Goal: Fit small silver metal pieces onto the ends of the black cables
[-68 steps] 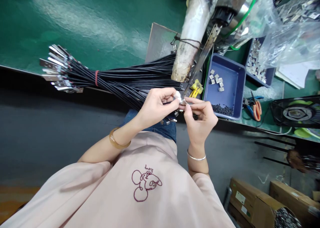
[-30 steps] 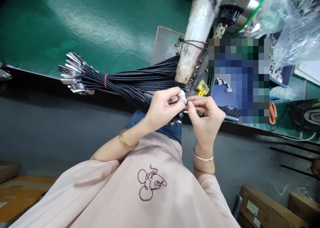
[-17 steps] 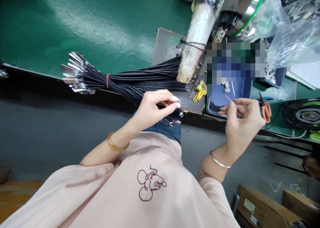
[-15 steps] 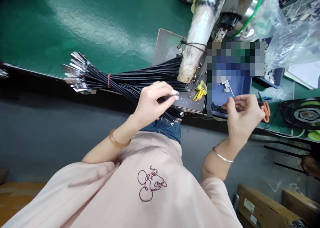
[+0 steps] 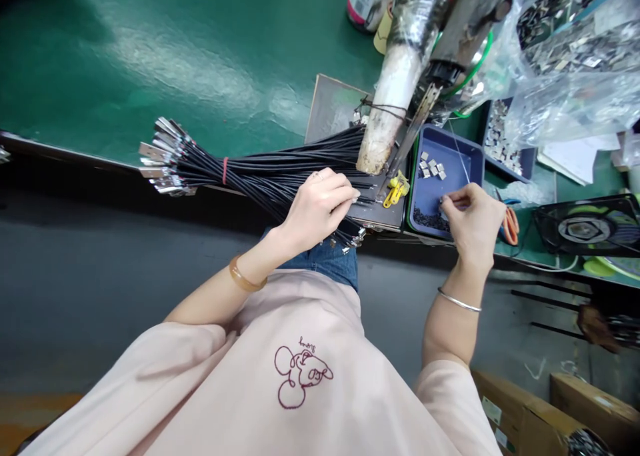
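A thick bundle of black cables (image 5: 270, 169) with metal ends (image 5: 163, 159) lies across the green bench edge, tied with a red band. My left hand (image 5: 320, 206) rests on the bundle's right end, fingers curled down on the cables. My right hand (image 5: 475, 219) is over the front of a blue tray (image 5: 475, 159), fingers pinched together by a heap of small black pieces (image 5: 427, 219). What the pinch holds is too small to make out. A thin needle-like tool (image 5: 463, 169) stands up from that hand. Several small metal clips (image 5: 433, 168) lie in the tray.
A taped machine column (image 5: 395, 89) rises just behind the cables, on a grey plate (image 5: 327, 106). Yellow clips (image 5: 395, 189) lie beside the tray. Orange scissors (image 5: 510, 224), a small fan (image 5: 585, 228), plastic bags of parts (image 5: 570, 76) and a second blue tray (image 5: 505, 139) stand to the right. Cardboard boxes (image 5: 530, 413) sit on the floor.
My hands were together on a cable end. They have parted: the right hand swung right to the blue tray, and the left hand dropped onto the cable bundle.
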A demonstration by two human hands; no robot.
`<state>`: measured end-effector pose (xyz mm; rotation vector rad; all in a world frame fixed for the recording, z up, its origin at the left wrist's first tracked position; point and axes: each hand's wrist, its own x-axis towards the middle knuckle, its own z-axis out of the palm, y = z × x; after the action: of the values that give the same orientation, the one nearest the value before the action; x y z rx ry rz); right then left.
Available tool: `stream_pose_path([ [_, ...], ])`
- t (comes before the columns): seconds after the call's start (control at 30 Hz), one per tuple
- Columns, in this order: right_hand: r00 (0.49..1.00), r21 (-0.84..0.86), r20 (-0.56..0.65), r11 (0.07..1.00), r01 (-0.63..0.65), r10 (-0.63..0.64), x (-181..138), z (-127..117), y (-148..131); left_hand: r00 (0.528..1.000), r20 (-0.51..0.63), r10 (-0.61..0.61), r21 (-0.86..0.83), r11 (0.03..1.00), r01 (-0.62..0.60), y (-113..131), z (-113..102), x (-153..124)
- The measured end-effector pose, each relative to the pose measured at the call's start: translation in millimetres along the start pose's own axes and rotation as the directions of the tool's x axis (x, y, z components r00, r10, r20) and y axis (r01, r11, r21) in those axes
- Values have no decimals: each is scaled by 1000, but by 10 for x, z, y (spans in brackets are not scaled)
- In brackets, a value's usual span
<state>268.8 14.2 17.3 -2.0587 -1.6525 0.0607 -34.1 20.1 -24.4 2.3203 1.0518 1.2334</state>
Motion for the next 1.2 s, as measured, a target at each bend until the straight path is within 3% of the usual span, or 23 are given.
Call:
stream_pose_path([
  [0.1, 993, 312, -86, 949, -55, 86, -169, -25, -166, 999, -51, 9, -118, 993, -15, 33, -24, -34],
  [0.2, 966, 555, -237, 830, 49, 102, -437, -22, -519, 998, -58, 32, -134, 990, -39, 70, -25, -35],
  [0.27, 964, 625, -258, 772, 117, 62, -628, 19, -755, 998, -30, 63, -145, 987, -66, 103, -14, -21],
  [0.37, 965, 615, -258, 764, 194, -38, -837, 149, -962, 999, 5, 39, -222, 974, -37, 154, -2, 12],
  [0.43, 963, 608, -259, 761, 228, -82, -903, 257, -996, 996, 69, -57, -322, 944, 77, 178, -13, 39],
  [0.53, 983, 689, -163, 704, 174, -83, -924, 394, -980, 950, 242, -197, -461, 838, 291, 194, -57, 87],
  [0.63, 994, 756, -52, 647, 102, -96, -919, 475, -969, 902, 349, -255, -538, 733, 416, 200, -101, 133],
  [0.73, 993, 770, -45, 629, 106, -112, -922, 517, -975, 880, 393, -267, -565, 685, 460, 204, -120, 161],
  [1.2, 983, 764, -92, 622, 174, -161, -956, 552, -939, 837, 495, -234, -577, 632, 518, 159, -185, 223],
])
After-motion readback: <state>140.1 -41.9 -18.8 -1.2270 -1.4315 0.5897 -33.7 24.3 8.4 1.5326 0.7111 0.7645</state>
